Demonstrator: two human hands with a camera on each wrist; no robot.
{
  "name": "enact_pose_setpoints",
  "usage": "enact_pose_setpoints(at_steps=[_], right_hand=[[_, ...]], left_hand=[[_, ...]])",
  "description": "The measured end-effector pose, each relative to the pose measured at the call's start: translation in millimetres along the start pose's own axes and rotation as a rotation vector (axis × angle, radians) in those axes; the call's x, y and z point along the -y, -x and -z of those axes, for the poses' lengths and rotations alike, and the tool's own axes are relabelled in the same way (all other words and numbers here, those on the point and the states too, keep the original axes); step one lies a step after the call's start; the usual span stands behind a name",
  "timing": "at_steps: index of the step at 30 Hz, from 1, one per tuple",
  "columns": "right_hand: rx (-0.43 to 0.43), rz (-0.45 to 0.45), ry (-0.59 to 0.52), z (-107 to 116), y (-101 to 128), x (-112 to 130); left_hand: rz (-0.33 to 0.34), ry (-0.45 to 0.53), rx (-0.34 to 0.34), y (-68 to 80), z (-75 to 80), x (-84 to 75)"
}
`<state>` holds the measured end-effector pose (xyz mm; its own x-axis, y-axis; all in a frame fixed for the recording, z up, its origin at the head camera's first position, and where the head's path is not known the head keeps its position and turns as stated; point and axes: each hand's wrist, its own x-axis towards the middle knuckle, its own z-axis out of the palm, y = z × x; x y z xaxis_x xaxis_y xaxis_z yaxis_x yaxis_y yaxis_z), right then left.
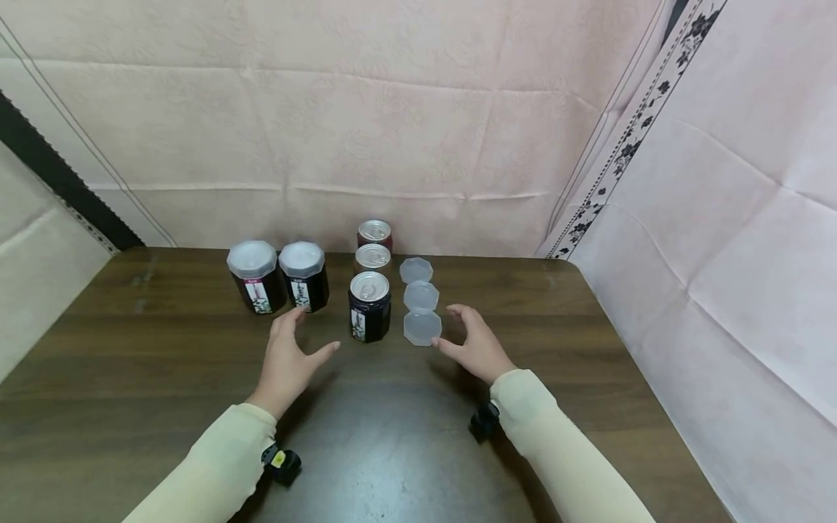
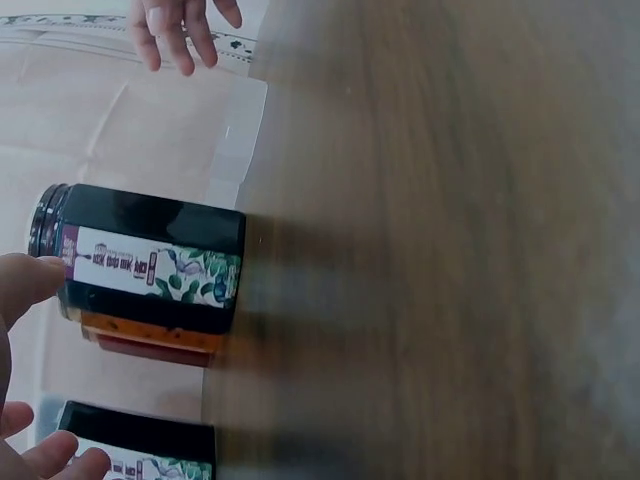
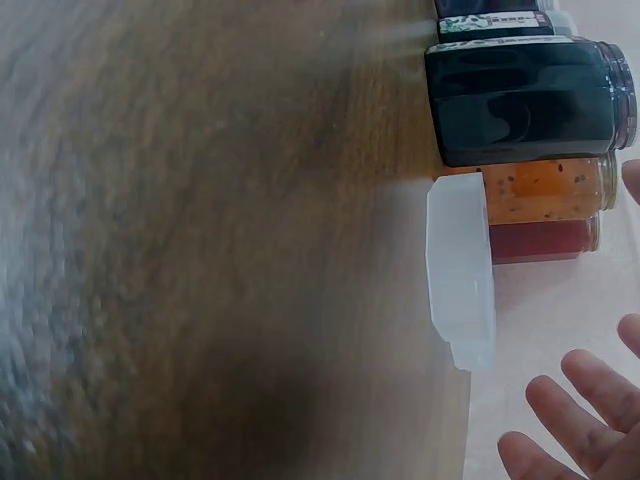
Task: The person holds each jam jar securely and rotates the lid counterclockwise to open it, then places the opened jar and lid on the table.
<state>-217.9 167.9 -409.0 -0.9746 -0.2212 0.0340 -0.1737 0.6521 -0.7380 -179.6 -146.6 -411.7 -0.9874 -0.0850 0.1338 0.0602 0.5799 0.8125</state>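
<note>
My left hand (image 1: 286, 363) hovers with spread fingers over the table, in front of two dark jars with frosted plastic lids (image 1: 252, 260) and left of a dark can-like jar (image 1: 370, 309) with a silver pull-ring top. My right hand (image 1: 479, 347) is open beside three translucent octagonal lids (image 1: 422, 327) in a row, its thumb close to the nearest one. Behind the dark jar, an orange jar (image 3: 545, 190) and a red jar (image 3: 540, 240) line up, also with pull-ring tops. Neither hand holds anything. A white label (image 2: 120, 258) faces the left wrist view.
A brown wooden table (image 1: 366, 450) holds everything. Pale cloth (image 1: 392, 131) hangs behind its back edge, with more cloth (image 1: 752, 218) along the right side. Both sleeves carry small black wrist cameras (image 1: 484, 421).
</note>
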Motion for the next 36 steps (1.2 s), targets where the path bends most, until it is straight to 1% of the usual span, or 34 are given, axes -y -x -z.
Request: enact_pose_setpoints(at_steps=[6, 12, 15, 23, 31, 36], right_hand=[[-0.001, -0.002, 0.003, 1, 3, 5], [-0.015, 0.023, 0.018, -1, 4, 8], [-0.027, 0.041, 0.026, -1, 4, 9], [-0.041, 0.072, 0.052, -6, 3, 16], [-0.039, 0.088, 0.028, -11, 4, 20], [-0.038, 0.075, 0.006, -13, 4, 21]], left_hand=[[0.021, 0.002, -0.009, 1.4, 6.2, 2.4], [0.028, 0.005, -0.015, 4.0, 9.7, 3.6], [0.023, 0.004, -0.021, 5.1, 11.2, 4.8], [-0.001, -0.031, -0.066, 5.9, 18.1, 15.3], [0.019, -0.040, -0.084, 4.7, 30.6, 20.5], [0.018, -0.040, -0.094, 4.3, 34.7, 24.5]])
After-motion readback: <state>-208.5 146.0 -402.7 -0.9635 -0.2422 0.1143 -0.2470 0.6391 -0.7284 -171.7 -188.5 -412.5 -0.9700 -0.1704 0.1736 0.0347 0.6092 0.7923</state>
